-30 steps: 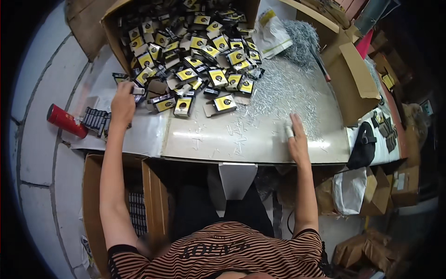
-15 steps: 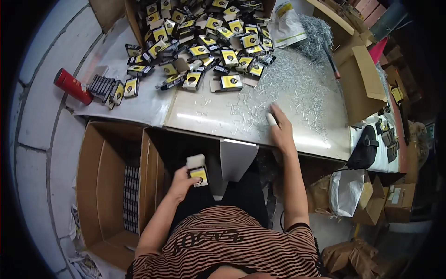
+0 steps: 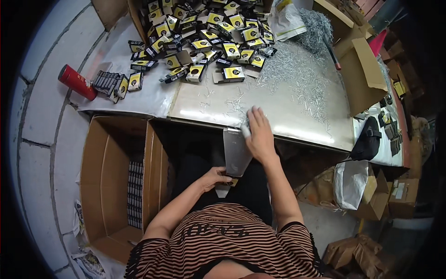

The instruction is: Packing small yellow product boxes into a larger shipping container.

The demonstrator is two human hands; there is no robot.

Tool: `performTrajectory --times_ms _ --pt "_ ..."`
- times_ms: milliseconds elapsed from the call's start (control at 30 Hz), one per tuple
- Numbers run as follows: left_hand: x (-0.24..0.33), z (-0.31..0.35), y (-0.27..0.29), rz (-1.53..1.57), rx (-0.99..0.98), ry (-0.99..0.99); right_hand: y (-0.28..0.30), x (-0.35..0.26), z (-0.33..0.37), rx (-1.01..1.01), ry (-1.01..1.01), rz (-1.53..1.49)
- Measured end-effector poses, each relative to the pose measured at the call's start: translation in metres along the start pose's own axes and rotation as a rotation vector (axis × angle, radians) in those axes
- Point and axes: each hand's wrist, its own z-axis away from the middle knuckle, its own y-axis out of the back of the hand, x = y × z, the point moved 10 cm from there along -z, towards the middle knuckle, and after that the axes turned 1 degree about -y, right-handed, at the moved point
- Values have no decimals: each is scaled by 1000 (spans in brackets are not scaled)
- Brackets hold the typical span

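Note:
A small yellow-and-black cardboard box (image 3: 232, 182) is in my left hand (image 3: 213, 179), closed around it just under the lower end of a grey metal chute (image 3: 238, 153). The chute slopes down from the table's front edge, and its lower end hides part of the box. At the chute's top, my right hand (image 3: 260, 139) lies with fingers stretched out on the table edge. A white covering wraps one of its digits. Small shiny metal pins (image 3: 236, 102) lie scattered on the tabletop beyond my fingers; some may be under them.
A heap of yellow-and-black boxes (image 3: 202, 44) covers the back of the table, beside a pile of pins (image 3: 316, 30). A red can (image 3: 76, 83) stands at the left near a row of boxes (image 3: 108, 83). Below, a tall carton (image 3: 104, 186) holds stacked boxes.
My left hand has brought the box rightward to beneath the chute. My right hand has slid left and nearer, from the tabletop to the chute's top, and pins there have shifted.

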Motion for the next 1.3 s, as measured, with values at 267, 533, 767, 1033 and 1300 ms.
performTrajectory --times_ms 267,533,767,1033,1300 --pt "7 5 -9 52 -202 -25 42 -20 69 -55 -80 -414" --pt "0 -1 -3 -7 -37 -118 -57 -31 138 -304 -144 -491" --pt "-49 0 22 -171 71 -35 -27 -10 134 -170 -271 -459" --pt "27 43 -21 -341 147 -337 -46 -26 128 -430 -219 -436" --pt "242 194 -21 -816 850 -1095 32 2 58 -47 -169 -425"
